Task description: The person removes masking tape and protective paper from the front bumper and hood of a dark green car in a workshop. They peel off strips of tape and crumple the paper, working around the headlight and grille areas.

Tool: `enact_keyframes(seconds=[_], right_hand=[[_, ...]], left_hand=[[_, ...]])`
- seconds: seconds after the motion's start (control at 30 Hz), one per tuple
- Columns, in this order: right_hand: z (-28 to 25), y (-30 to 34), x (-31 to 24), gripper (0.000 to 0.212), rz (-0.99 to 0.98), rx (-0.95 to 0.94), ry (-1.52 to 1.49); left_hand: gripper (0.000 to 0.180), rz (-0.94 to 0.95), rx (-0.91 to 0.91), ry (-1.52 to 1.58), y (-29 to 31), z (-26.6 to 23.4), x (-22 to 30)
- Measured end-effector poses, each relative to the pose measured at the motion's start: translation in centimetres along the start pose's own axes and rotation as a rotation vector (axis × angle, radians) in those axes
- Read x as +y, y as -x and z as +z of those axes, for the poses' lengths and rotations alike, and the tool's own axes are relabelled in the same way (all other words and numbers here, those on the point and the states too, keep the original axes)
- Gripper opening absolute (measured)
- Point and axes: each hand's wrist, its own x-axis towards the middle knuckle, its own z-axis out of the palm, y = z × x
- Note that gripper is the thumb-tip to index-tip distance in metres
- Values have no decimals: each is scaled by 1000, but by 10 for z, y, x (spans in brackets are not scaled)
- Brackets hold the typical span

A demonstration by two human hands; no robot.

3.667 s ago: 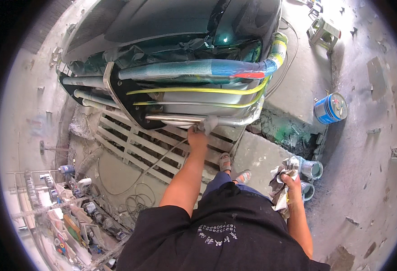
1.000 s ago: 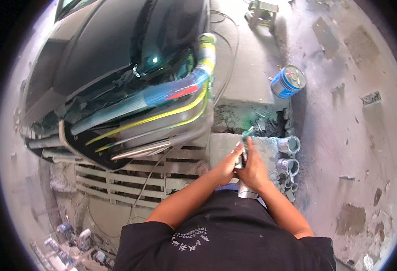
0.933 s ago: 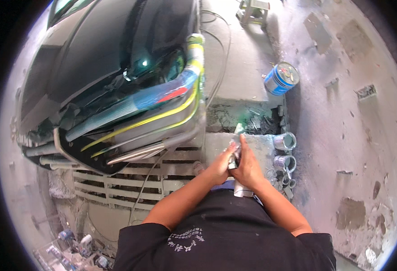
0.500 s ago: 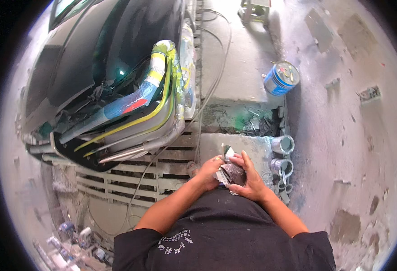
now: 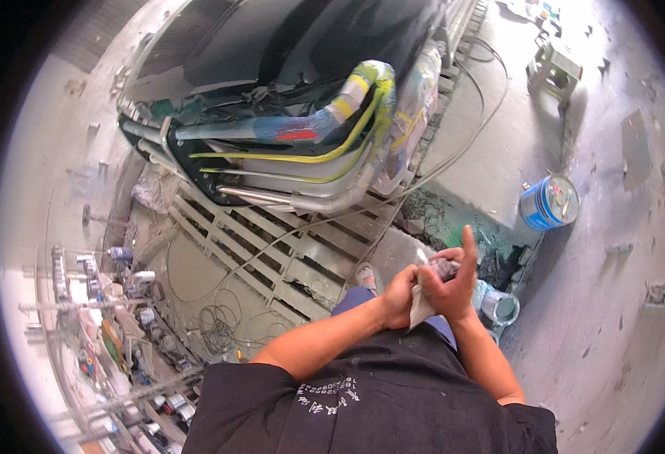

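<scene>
Close in front of my dark T-shirt, both hands hold a folded sheet (image 5: 422,305), whitish on its outer side. A dark grey-brown patch of it shows between the fingers; its exact kind cannot be made out. My left hand (image 5: 399,297) closes around its left side. My right hand (image 5: 457,291) grips the other side, thumb across it and one finger stretched upward. Ahead to the left stands a dark vehicle (image 5: 325,41). Its front corner carries curved trim strips (image 5: 294,157) wrapped in yellow-green, blue and red masking.
Slatted pallets (image 5: 253,246) lie below the vehicle, with a hose (image 5: 438,170) across them. A blue can (image 5: 549,202) and a stool (image 5: 554,69) stand to the right. Near my right arm sits an open tin (image 5: 500,307). A cluttered rack (image 5: 124,333) is at lower left.
My view has turned left, so the vehicle and blue can sit further right and the rack shows more. My hands still hold the sheet, which now shows its whitish side more.
</scene>
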Motion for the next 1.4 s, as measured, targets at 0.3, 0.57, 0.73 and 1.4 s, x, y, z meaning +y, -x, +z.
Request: enact_keyframes(seconds=[0.3,0.57,0.73,1.4], right_hand=[[-31,-15,45,76,345,-43,44],[-26,7,63,68,531,-111,128],[-14,-4,57,62,482,-51,140],[-12,10,74,54,485,-4,183]], left_hand=[[28,501,941,-969,70,-106,106],[36,473,1441,-2099,115,-213,269],[37,17,1531,-2070,88,-236,284],[20,643,1193,-1798,79,-210,257]])
